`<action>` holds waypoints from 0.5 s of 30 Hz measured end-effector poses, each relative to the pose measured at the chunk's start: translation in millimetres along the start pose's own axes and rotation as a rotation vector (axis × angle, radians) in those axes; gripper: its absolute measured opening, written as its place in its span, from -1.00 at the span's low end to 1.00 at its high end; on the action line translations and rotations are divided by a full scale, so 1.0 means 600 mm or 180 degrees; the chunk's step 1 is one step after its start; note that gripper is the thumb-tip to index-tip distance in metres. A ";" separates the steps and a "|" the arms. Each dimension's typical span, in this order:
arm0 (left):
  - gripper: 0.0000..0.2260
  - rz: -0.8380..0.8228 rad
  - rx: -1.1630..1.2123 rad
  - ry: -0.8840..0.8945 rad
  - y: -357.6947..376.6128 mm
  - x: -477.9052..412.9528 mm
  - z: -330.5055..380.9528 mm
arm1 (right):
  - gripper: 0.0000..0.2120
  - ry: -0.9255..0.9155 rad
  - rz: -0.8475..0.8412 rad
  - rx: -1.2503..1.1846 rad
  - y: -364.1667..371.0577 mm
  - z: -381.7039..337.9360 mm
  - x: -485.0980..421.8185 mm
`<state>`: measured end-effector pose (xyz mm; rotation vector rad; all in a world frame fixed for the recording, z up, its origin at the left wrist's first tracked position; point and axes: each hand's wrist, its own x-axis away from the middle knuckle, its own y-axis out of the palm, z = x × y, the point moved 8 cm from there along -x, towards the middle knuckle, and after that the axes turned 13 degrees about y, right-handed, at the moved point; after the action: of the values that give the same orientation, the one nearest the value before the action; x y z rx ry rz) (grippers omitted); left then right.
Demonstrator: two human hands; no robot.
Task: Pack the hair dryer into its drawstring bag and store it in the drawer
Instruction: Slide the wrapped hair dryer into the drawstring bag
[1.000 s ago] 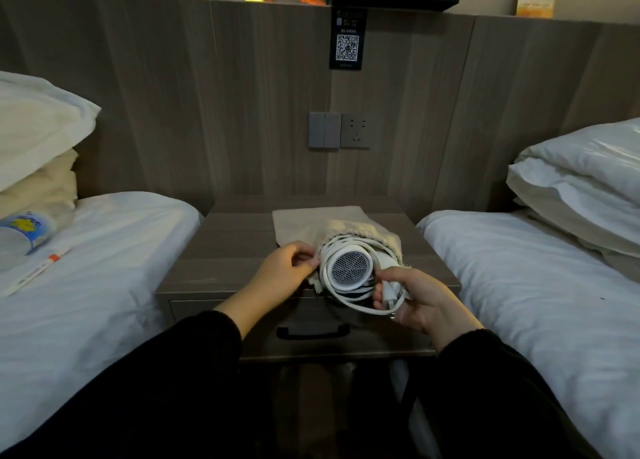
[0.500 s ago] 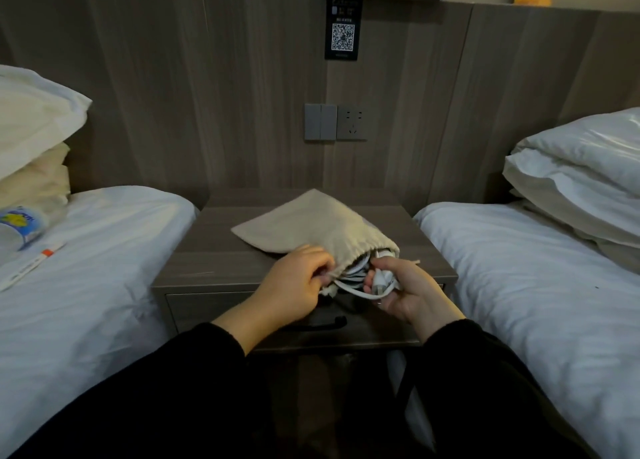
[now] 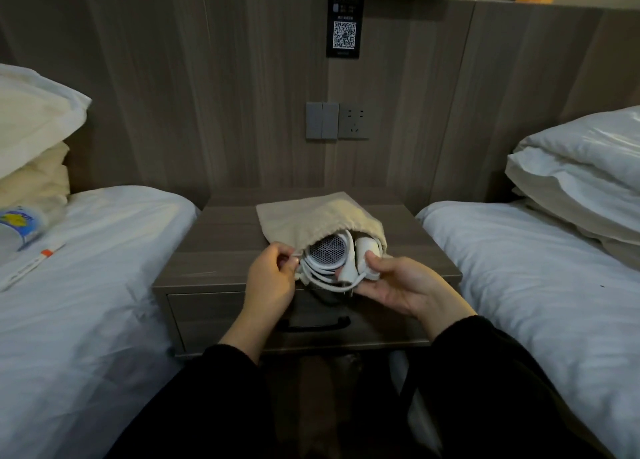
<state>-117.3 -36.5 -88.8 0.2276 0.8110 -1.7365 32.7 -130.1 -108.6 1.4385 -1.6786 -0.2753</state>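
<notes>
Hair dryer (image 3: 327, 250) half in bag (image 3: 311, 216): left hand (image 3: 273, 280) pinches the mouth at 9 o'clock, right hand (image 3: 403, 287) grip curled round cord (image 3: 320, 283). Next: shove in, cinch.

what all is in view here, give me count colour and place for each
hair dryer: one, white, partly in the bag mouth
cord: one, white, coiled round it
drawstring bag: one, beige, on the nightstand
nightstand: one, grey-brown, between the beds
drawer: one, grey-brown, closed
beds: two, white, either side
pillows: several, white and cream, bedheads
bottle: one, blue-labelled, left bed
QR sign: one, black, wall panel
socket: one, grey, wall
left hand: one, pinches the bag rim
right hand: one, holds the hair dryer
</notes>
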 end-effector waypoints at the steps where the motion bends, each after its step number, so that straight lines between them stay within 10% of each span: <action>1: -0.94 -0.0046 0.0019 0.0017 0.005 0.004 -0.004 | -0.62 -0.0106 0.0048 -0.0189 0.001 -0.006 -0.004; 8: -0.80 -0.0640 0.0082 0.0137 0.015 -0.003 -0.011 | -0.67 -0.0467 0.0365 -0.0277 0.009 -0.029 -0.022; 11: -0.89 -0.0528 0.0200 0.0057 0.010 0.007 -0.015 | -0.70 -0.0465 0.1015 0.0883 -0.001 -0.034 -0.014; 15: -0.52 -0.0654 0.0172 0.0278 0.010 0.012 0.004 | -0.55 -0.0880 0.2164 0.3072 -0.015 -0.062 0.007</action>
<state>-113.7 -44.1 -93.2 0.2656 0.8764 -1.9541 65.9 -123.4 -90.7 1.3601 -2.5878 0.8576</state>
